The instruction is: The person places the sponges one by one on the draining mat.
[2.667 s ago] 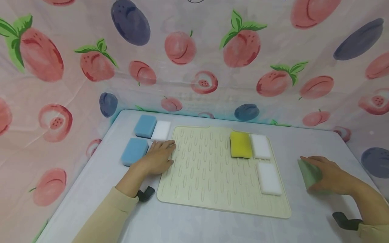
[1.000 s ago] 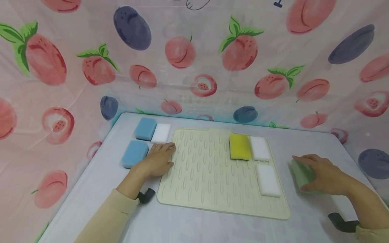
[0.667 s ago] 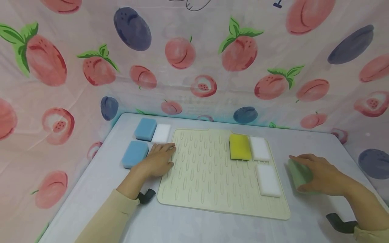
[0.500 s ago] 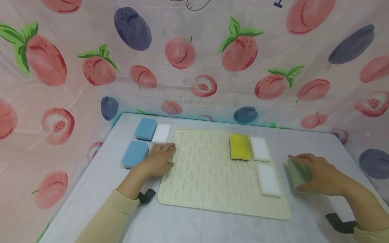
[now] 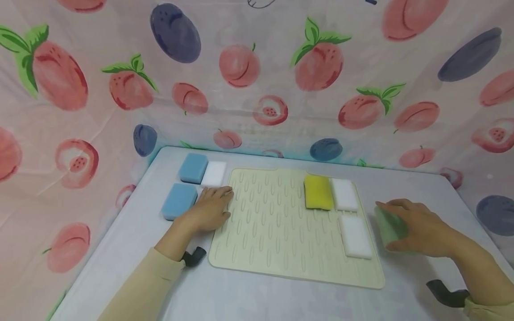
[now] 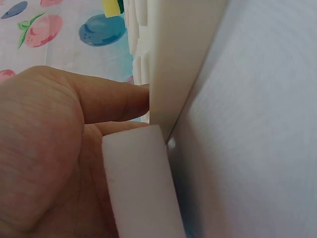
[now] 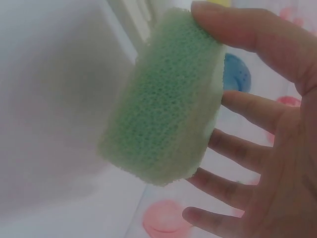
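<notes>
My right hand [image 5: 421,227] holds a green sponge [image 5: 388,227] just right of the cream ribbed mat [image 5: 277,232]. In the right wrist view the porous green sponge [image 7: 156,104] is pinched between thumb and fingertips, above the white table. My left hand [image 5: 209,209] rests with relaxed fingers on the mat's left edge. Its thumb touches the mat's rim [image 6: 173,64] in the left wrist view. A white sponge block [image 6: 141,183] lies beneath that palm, mostly hidden from the head view.
On the mat's right side sit a yellow sponge [image 5: 318,191], a white sponge [image 5: 344,195] and another white sponge [image 5: 355,236] nearer the front. Left of the mat are two blue sponges [image 5: 179,201] and a white one [image 5: 214,174]. Fruit-patterned cloth [image 5: 269,80] hangs behind.
My right hand has moved left with the green sponge, bringing it close to the mat's right edge. My left hand stays where it was.
</notes>
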The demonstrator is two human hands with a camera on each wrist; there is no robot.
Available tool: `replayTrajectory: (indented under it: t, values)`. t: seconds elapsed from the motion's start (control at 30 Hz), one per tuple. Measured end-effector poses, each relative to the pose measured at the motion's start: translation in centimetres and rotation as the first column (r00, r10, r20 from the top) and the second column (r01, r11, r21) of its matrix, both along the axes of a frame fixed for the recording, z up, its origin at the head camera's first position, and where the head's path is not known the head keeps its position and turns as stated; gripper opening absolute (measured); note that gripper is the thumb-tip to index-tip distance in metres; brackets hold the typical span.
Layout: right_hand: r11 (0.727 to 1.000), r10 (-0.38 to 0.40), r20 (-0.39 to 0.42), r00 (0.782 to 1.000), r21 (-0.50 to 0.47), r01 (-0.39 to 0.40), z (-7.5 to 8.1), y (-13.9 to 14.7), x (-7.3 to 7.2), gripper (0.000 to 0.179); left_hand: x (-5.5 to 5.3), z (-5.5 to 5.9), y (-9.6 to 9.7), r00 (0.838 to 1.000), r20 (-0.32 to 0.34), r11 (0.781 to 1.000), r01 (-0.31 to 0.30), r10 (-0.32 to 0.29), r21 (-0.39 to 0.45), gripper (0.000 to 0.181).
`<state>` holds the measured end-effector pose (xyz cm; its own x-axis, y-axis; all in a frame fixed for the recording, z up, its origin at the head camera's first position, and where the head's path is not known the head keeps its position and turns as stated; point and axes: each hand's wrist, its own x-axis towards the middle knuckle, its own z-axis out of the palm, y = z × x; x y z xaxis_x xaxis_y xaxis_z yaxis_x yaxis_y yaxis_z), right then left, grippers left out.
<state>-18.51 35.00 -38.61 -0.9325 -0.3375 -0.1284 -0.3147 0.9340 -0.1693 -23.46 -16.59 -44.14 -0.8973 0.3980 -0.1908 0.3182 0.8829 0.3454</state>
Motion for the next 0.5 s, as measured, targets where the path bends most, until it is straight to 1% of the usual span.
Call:
replayTrajectory:
  t: [0.13,0.37,0.5]
  values:
    - [1.000,-0.008,0.006,1.000,0.018,0.008,0.2,-0.5,0.1,0.107,0.0,0.0,0.0,1.000,0.002,1.000,0.001,-0.001,0.000,0.064]
    - [1.000,0.003,0.014,1.000,0.028,-0.003,0.6,-1.4,0.1,0.106,0.0,0.0,0.1,1.000,-0.005,1.000,-0.006,0.005,-0.006,0.063]
    - [0.999,-0.016,0.025,1.000,0.039,0.015,0.7,-1.9,0.1,0.107,0.0,0.0,0.1,1.000,-0.011,1.000,-0.006,0.005,-0.007,0.063]
